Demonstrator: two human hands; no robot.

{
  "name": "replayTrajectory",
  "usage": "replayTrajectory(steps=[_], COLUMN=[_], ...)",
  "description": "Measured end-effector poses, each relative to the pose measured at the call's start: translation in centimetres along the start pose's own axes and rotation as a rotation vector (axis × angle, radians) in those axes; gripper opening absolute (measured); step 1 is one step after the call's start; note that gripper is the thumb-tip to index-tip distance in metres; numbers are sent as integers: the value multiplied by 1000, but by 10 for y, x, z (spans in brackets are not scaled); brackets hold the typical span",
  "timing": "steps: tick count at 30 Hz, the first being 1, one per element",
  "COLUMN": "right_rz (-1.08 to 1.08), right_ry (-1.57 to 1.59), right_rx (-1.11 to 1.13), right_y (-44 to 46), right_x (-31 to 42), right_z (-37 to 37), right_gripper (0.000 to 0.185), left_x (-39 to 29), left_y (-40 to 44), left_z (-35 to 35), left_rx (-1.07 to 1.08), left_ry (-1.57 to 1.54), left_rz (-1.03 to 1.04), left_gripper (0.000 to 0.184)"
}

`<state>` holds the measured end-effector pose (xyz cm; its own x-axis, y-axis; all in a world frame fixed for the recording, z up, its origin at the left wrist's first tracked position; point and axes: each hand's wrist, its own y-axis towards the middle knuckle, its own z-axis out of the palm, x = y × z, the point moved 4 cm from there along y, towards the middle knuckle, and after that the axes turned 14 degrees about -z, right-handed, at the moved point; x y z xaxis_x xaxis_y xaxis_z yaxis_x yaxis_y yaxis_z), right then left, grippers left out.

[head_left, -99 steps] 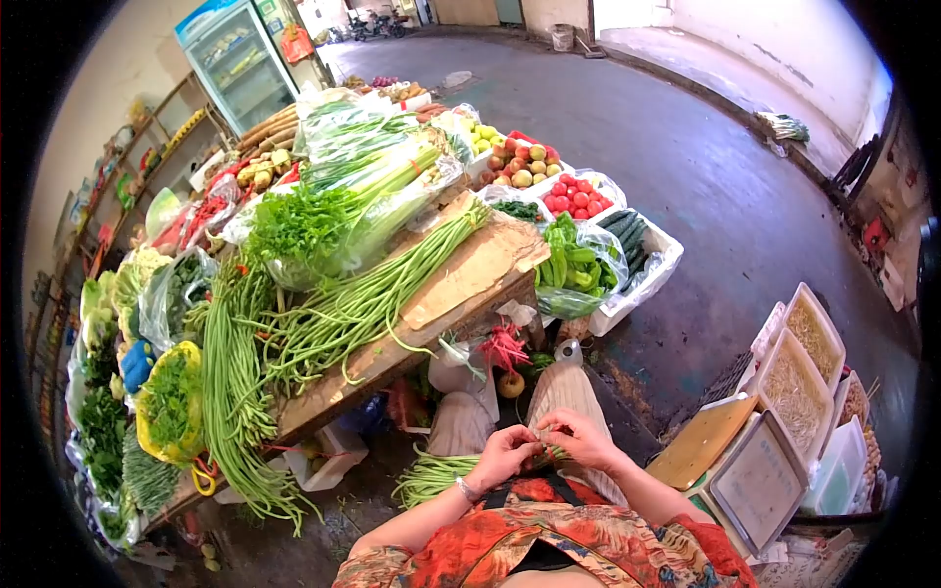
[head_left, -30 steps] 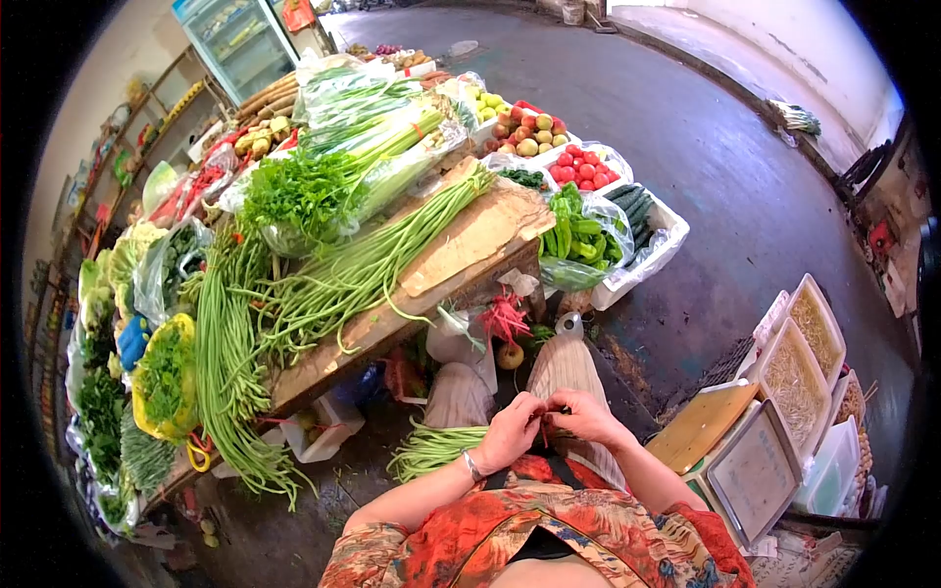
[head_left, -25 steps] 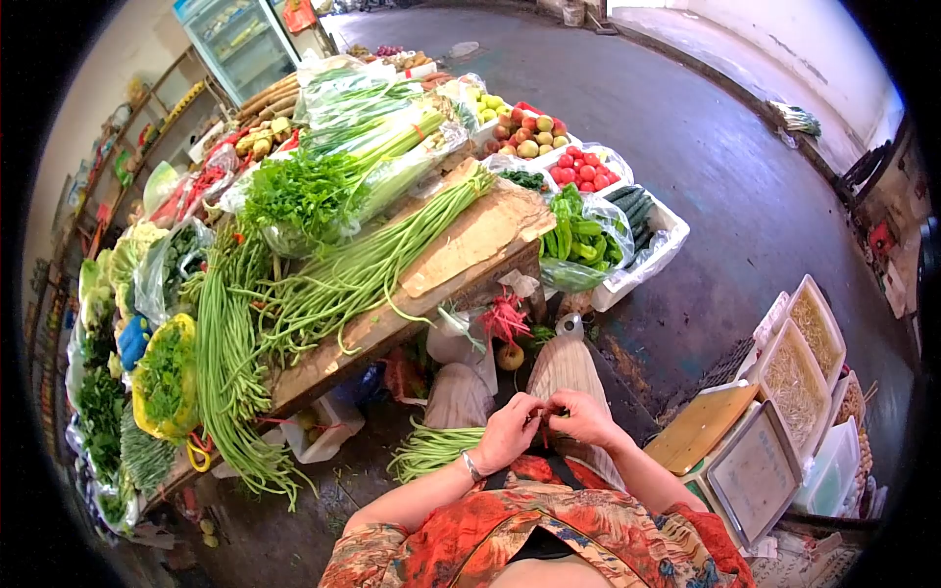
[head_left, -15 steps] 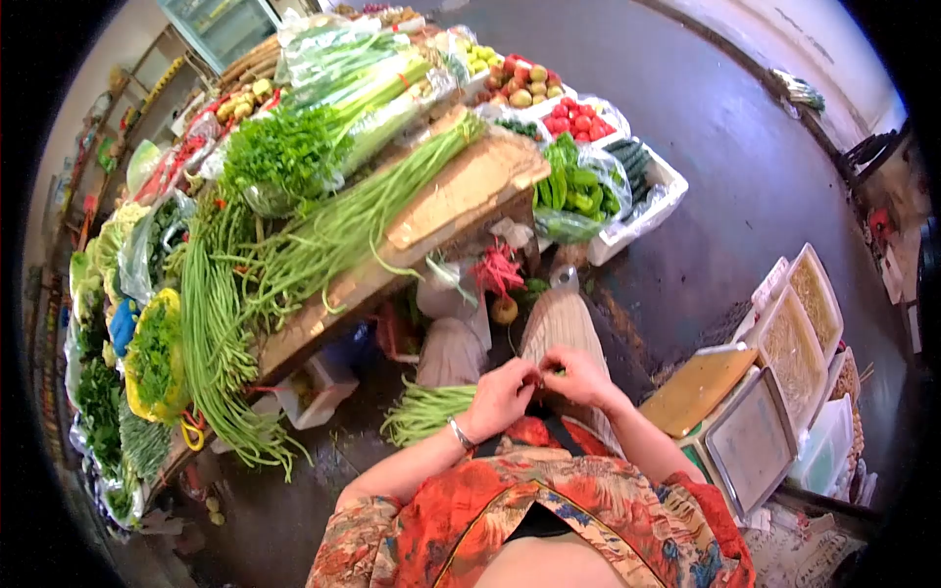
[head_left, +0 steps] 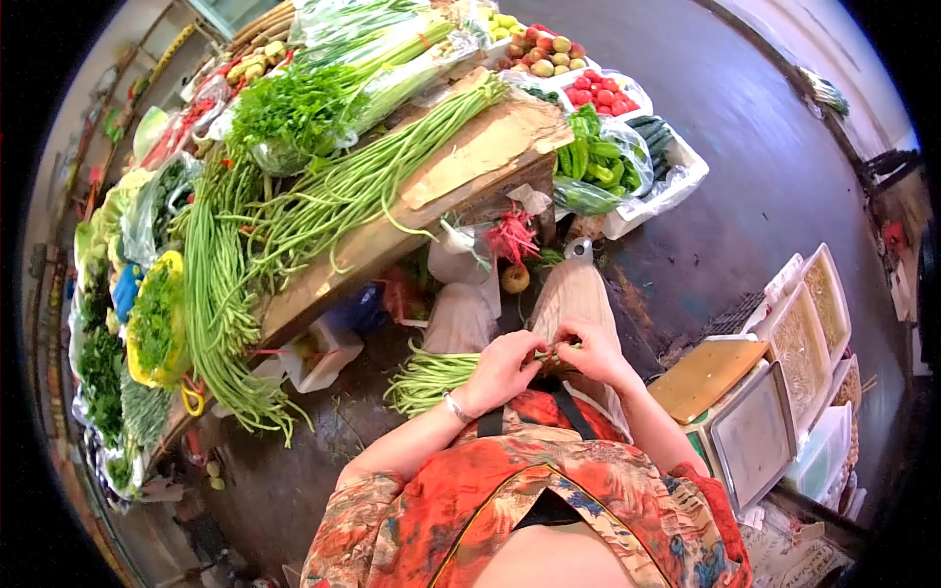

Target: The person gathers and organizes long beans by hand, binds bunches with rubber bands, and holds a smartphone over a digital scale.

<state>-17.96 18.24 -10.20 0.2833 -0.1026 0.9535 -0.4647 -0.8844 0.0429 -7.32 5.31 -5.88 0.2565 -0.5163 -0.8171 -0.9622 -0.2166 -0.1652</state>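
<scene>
A bundle of green long beans (head_left: pixel 428 380) lies across my lap, its cut-off-looking ends fanning out to the left. Over the bundle's right part, my left hand (head_left: pixel 502 368) is closed with thumb and fingertips pinched together; a bracelet circles its wrist. Close beside it, my right hand (head_left: pixel 591 353) is also closed in a pinch, a bit of green showing at its fingers. What the fingertips grip is too small to make out. The hands hide part of the bundle beneath them.
More long beans (head_left: pixel 392 171) hang over a wooden stall table (head_left: pixel 485 157) at left. Celery-like greens (head_left: pixel 294 108), peppers (head_left: pixel 600 162) and tomatoes (head_left: pixel 598 95) stand beyond. At right are a weighing scale (head_left: pixel 753 431), a wooden board (head_left: pixel 708 377) and trays of grain-like goods (head_left: pixel 789 333).
The camera view has shifted slightly. My hands have moved up a little over the bundle and come slightly apart, both still pinching.
</scene>
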Motion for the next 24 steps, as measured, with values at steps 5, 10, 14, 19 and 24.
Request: replayTrajectory(steps=[5, 10, 14, 19, 24], right_rz=[22, -20, 21, 23, 33], right_ry=[-13, 44, 164, 212, 196], right_rx=[-18, -63, -68, -75, -72], right_y=[-1, -5, -6, -5, -5], right_x=[-3, 0, 3, -2, -2], right_z=[-1, -1, 0, 2, 1], right_gripper=[15, 9, 6, 5, 4], left_x=[14, 36, 46, 43, 39], left_y=[1, -2, -5, 0, 5], left_z=[-3, -16, -22, -26, -30], left_rx=[-32, -54, -68, -95, -135], left_ry=[-122, -356, -394, -406, -441], left_rz=[-102, -317, -361, -350, -349], left_gripper=[15, 9, 7, 7, 10])
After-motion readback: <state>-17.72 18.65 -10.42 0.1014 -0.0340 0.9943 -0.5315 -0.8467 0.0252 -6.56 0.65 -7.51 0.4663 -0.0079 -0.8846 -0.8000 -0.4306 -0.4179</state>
